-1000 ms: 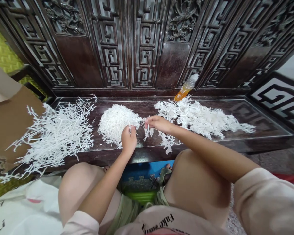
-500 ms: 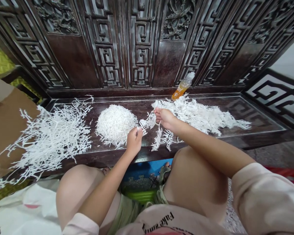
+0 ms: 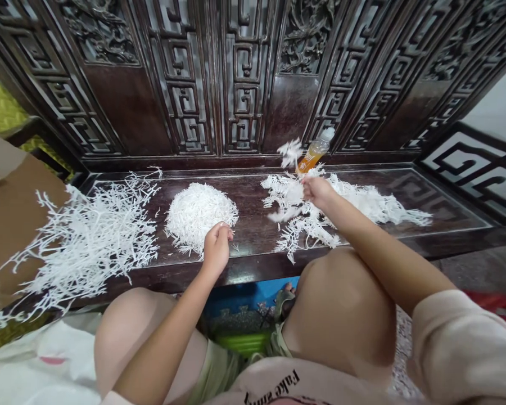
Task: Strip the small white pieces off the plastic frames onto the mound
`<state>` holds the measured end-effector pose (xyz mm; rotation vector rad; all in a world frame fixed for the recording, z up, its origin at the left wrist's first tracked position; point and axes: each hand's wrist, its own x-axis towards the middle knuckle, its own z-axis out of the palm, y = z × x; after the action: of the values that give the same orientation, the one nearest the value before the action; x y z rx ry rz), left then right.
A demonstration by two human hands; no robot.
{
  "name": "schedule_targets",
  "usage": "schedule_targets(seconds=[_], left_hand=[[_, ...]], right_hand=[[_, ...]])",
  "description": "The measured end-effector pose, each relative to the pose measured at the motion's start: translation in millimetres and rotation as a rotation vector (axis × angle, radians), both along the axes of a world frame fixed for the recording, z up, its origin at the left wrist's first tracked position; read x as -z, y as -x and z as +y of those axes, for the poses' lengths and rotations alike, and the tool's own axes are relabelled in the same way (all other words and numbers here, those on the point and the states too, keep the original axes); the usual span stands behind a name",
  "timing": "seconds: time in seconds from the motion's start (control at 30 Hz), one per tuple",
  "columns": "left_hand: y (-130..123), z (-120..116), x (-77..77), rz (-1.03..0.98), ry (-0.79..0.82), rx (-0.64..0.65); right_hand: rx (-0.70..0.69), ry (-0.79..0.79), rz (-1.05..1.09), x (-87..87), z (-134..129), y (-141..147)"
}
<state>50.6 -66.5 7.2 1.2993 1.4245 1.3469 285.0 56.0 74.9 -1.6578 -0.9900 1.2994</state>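
My left hand [image 3: 218,247] is closed at the near right edge of a round heap of small white slivers [image 3: 198,211]; whatever is between its fingers is hidden. My right hand [image 3: 318,192] grips a white branched plastic piece [image 3: 290,152] whose feathery ends are smeared by motion. Under and around that hand spreads a pile of similar frilly white branches [image 3: 371,202], with some lying toward the bench's near edge. To the far left lies a tangled heap of bare white branching stems [image 3: 101,230].
A bottle of orange drink [image 3: 313,152] leans at the back of the dark wooden bench [image 3: 253,247], by its carved backrest [image 3: 185,112]. Brown cardboard [image 3: 21,225] lies under the left heap. A white bag [image 3: 54,360] is at lower left, beside my knees.
My hands have drawn apart. The right moved right over the frilly pile, swinging the branched piece with it; the left shifted slightly left and down beside the sliver heap.
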Motion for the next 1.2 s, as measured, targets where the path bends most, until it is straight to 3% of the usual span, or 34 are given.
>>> schedule_targets(seconds=[0.13,0.3,0.4,0.53,0.7,0.93,1.07,1.2], left_hand=[[14.2,23.1,6.6,0.158,0.211,-0.006],[30.0,36.7,15.9,0.789,0.323,-0.081],[38.1,36.7,17.2,0.965,0.344,-0.155],[40.6,36.5,14.4,0.973,0.308,-0.209],[31.0,30.8,5.6,0.839,0.117,-0.17],[23.7,23.1,-0.8,0.723,-0.025,-0.177],[9.3,10.4,-5.4,0.726,-0.175,-0.107],[-5.5,-6.3,-10.9,0.743,-0.229,-0.151]], right_hand=[[-0.38,0.095,-0.084,13.6,-10.0,1.1],[-0.498,0.041,-0.1,13.9,-15.5,12.2],[-0.559,0.019,-0.073,9.7,-14.3,12.9],[-0.626,-0.003,-0.088,7.9,-15.3,17.4],[-0.744,0.021,-0.087,8.8,-21.4,25.4],[-0.821,0.046,-0.16,7.8,-28.0,34.5],[-0.855,0.043,-0.156,7.8,-30.5,40.1],[-0.876,0.034,-0.182,7.7,-33.5,45.3]])
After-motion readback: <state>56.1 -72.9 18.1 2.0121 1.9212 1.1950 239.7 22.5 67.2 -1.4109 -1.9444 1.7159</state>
